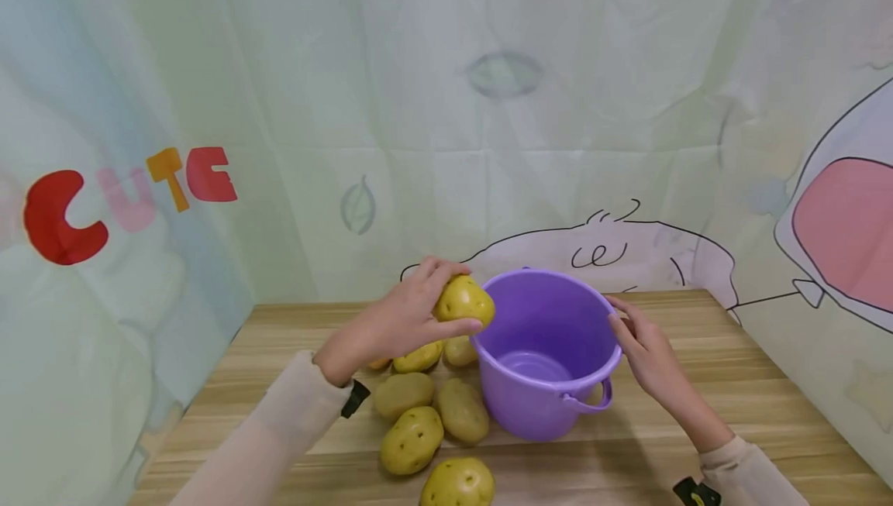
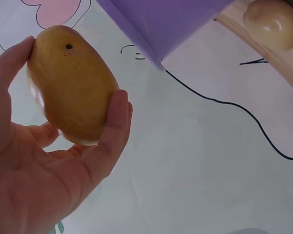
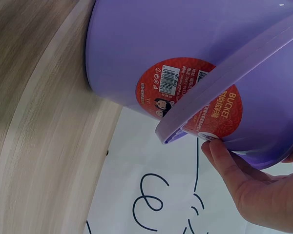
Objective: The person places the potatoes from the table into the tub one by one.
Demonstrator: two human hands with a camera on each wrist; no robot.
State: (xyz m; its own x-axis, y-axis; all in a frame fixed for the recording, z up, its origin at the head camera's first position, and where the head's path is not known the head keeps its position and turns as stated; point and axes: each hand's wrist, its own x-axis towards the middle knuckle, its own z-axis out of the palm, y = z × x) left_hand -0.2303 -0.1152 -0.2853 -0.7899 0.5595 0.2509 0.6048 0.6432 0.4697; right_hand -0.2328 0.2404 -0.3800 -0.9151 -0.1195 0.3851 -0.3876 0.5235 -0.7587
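Note:
My left hand point(image 1: 405, 316) holds a yellow potato point(image 1: 466, 301) just outside the left rim of a purple bucket point(image 1: 519, 405). In the left wrist view the fingers and thumb curl round the potato point(image 2: 73, 87), which has one dark spot near its top. Standing upright on the table, the bucket shows a bare inner floor. At its right rim is my right hand point(image 1: 645, 343), gripping the edge. The right wrist view has those fingers point(image 3: 229, 165) against the outer wall, beside a red label point(image 3: 156, 92) and the hanging handle point(image 3: 234, 73); the thumb is partly out of frame.
Several potatoes lie on the wooden table point(image 1: 698, 335) left of the bucket, among them one potato point(image 1: 412, 440) and, at the front, another potato point(image 1: 458, 483). Something pale shows behind the bucket's handle. A printed cloth point(image 1: 418, 103) hangs behind the table.

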